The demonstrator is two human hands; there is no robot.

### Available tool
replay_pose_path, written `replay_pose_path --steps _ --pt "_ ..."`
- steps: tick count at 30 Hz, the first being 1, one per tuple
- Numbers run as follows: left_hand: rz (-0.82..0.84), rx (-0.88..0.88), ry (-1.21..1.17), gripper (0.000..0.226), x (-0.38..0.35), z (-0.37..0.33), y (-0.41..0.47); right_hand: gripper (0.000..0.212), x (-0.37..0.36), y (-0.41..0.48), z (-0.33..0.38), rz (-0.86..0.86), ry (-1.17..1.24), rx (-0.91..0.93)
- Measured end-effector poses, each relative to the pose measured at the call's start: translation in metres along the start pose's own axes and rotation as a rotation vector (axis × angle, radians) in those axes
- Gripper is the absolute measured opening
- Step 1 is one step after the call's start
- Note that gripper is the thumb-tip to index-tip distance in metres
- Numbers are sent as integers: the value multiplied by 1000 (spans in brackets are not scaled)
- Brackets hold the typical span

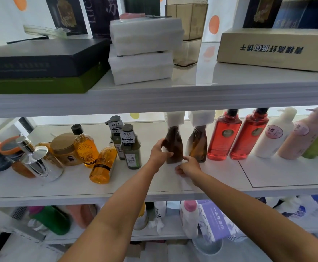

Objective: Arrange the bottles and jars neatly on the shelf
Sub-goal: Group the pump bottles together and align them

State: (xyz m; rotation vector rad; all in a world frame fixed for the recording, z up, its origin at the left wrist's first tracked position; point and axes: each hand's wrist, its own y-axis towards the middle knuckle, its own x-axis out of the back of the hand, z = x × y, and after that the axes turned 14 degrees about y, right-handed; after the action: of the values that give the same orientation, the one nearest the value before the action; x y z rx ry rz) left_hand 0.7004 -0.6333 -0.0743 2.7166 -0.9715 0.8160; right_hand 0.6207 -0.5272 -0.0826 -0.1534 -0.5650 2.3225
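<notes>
Our left hand (160,152) curls round the dark brown bottle (174,146), which stands upright on the middle shelf (220,176). Our right hand (188,167) sits at that bottle's base with its fingers bent; we cannot tell whether it grips anything. Just right of the bottle stands an amber bottle (197,146), then a red bottle (224,137). To its left is a green pump bottle (131,150).

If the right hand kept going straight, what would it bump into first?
Probably the base of the dark brown white-capped bottle the left hand grips; the right hand looks almost touching it.
</notes>
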Motion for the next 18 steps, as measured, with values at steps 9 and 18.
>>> replay_pose_path --steps 9,18 --pt "77 5 50 72 -1 -2 -3 47 5 0 1 -24 36 -15" --pt "19 14 156 51 -12 -2 -11 22 5 0 3 -79 35 -29"
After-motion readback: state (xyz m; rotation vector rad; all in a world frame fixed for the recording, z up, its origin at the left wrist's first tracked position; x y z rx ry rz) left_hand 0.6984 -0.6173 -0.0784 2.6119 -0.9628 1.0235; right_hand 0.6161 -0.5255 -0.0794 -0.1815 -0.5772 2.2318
